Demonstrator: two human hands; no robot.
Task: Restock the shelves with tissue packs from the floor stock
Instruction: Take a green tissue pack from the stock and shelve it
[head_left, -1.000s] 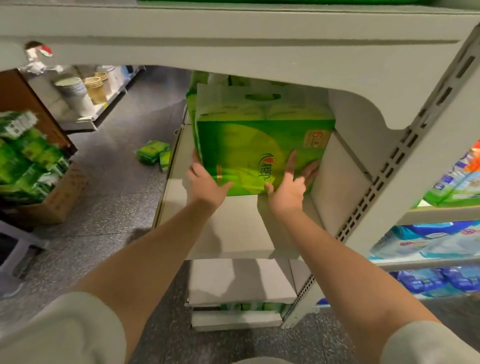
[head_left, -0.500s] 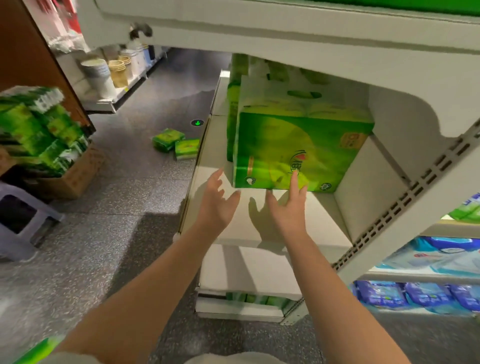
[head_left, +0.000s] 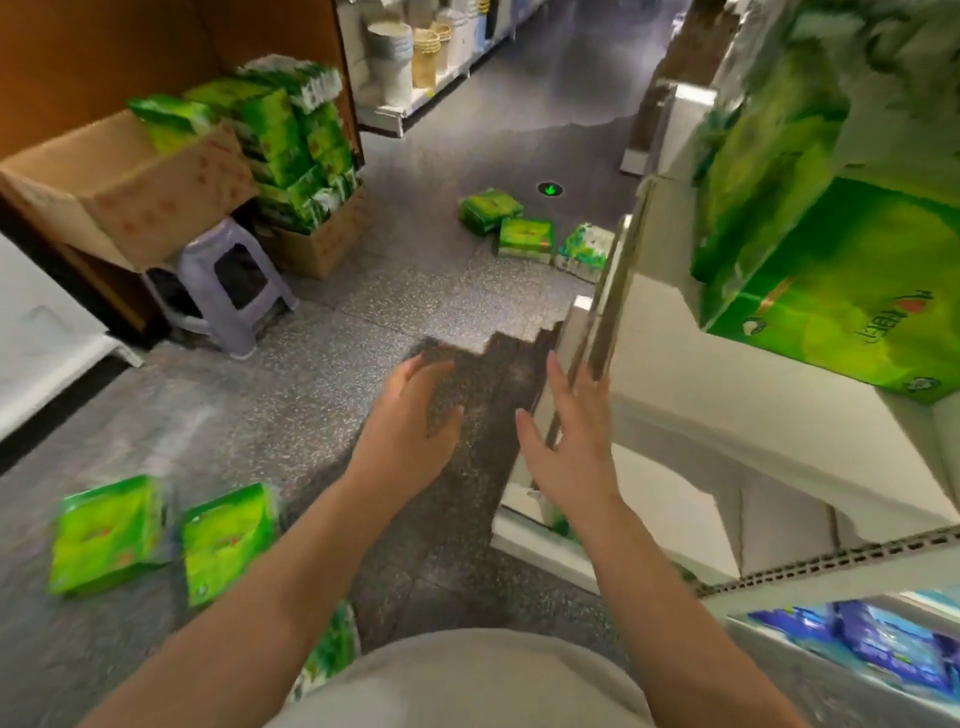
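A big green tissue pack (head_left: 836, 306) stands on the white shelf (head_left: 727, 395) at the right, with more green packs behind it. Both my hands hang empty over the grey floor, left of the shelf's front edge. My left hand (head_left: 410, 421) has its fingers loosely extended. My right hand (head_left: 569, 441) is spread flat, close to the shelf edge and touching nothing. Two green tissue packs (head_left: 161, 535) lie on the floor at the lower left. Three more packs (head_left: 524, 231) lie farther down the aisle.
A cardboard box (head_left: 130, 187) rests on a purple stool (head_left: 228, 291) at the left, beside another box stacked with green packs (head_left: 301, 150). Blue packs (head_left: 893, 649) fill a lower shelf at the bottom right. Buckets and baskets (head_left: 410, 57) stand at the aisle's far end.
My hands have come off the big green pack, which stays on the shelf, and drawn back over the floor. The view has swung left and down, showing the floor packs.
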